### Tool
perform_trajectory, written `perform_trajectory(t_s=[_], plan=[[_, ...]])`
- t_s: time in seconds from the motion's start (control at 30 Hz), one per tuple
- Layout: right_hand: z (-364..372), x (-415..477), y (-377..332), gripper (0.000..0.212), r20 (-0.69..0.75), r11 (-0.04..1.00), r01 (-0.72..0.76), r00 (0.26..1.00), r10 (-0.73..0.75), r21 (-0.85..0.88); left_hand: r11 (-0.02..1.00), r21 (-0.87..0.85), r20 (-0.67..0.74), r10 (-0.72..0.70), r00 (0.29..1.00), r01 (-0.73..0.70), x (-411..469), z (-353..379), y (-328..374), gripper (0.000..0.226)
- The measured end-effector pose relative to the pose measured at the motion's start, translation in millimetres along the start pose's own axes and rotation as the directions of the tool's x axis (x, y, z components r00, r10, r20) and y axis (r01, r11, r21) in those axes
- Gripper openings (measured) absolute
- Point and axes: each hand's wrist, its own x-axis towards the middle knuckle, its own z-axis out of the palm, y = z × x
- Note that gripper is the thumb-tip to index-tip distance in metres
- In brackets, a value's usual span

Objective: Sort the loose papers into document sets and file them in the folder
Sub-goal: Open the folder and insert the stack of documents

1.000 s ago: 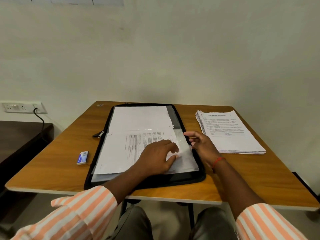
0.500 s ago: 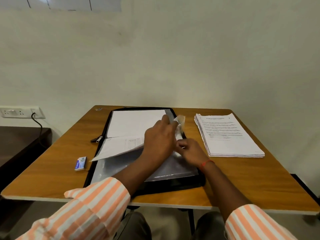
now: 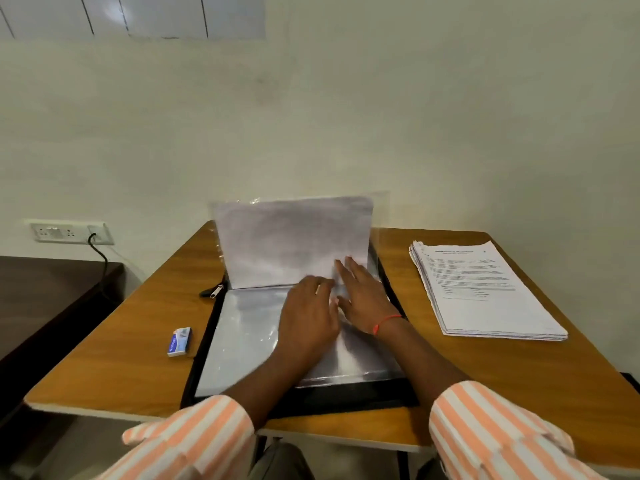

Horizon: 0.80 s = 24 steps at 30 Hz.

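Head: L hand, R hand at upright sleeve, lower edge; stack apart.

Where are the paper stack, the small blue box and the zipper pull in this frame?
paper stack (image 3: 485,289), head view, middle of the top printed sheet.
small blue box (image 3: 180,341), head view, its top face.
zipper pull (image 3: 216,291), head view, the metal tab.

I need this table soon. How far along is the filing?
Early, it seems. Done: one paper set sits in a clear sleeve, which stands raised in the black folder. In hand: the right hand touches that sleeve with straight fingers, and the left hand is beside it, over a flat sleeve that looks empty. Left: a thick paper stack lies unfiled on the right of the table.
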Motion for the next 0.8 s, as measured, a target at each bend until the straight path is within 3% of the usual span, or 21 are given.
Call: perform_trajectory(t_s=[0.07, 0.17, 0.23, 0.47, 0.6, 0.67, 0.8], plan=[[2, 0, -4, 0.067, 0.058, 0.998, -0.061, 0.996, 0.063, -0.032, 0.995, 0.074, 0.127, -0.069, 0.99, 0.06, 14, 13, -31, 0.042], [8, -9, -4, 0.059, 0.119, 0.988, -0.091, 0.987, 0.106, -0.125, 0.981, 0.153, 0.405, -0.169, 0.899, 0.116, 29, 28, -62, 0.055], [14, -11, -1, 0.059, 0.097, 0.986, -0.101, 0.989, 0.114, -0.129, 0.978, 0.155, 0.466, -0.198, 0.863, 0.141, 31, 34, -68, 0.06], [17, -12, -2, 0.059, 0.078, 0.986, -0.104, 0.99, 0.115, -0.133, 0.976, 0.174, 0.5, -0.202, 0.842, 0.132, 28, 35, -70, 0.066], [11, -15, -1, 0.048, 0.002, 0.984, -0.137, 0.99, 0.138, -0.118, 0.983, 0.121, 0.489, -0.183, 0.853, 0.141, 26, 33, -70, 0.067], [2, -23, 5, 0.041, -0.021, 0.979, -0.166, 0.986, 0.165, -0.12, 0.991, 0.054, 0.442, -0.135, 0.887, 0.124, 24, 30, -71, 0.067], [-21, -52, 34, 0.038, -0.087, 0.956, -0.282, 0.957, 0.275, -0.082, 0.998, -0.042, 0.346, 0.06, 0.936, -0.049, 21, 18, -65, 0.054]])
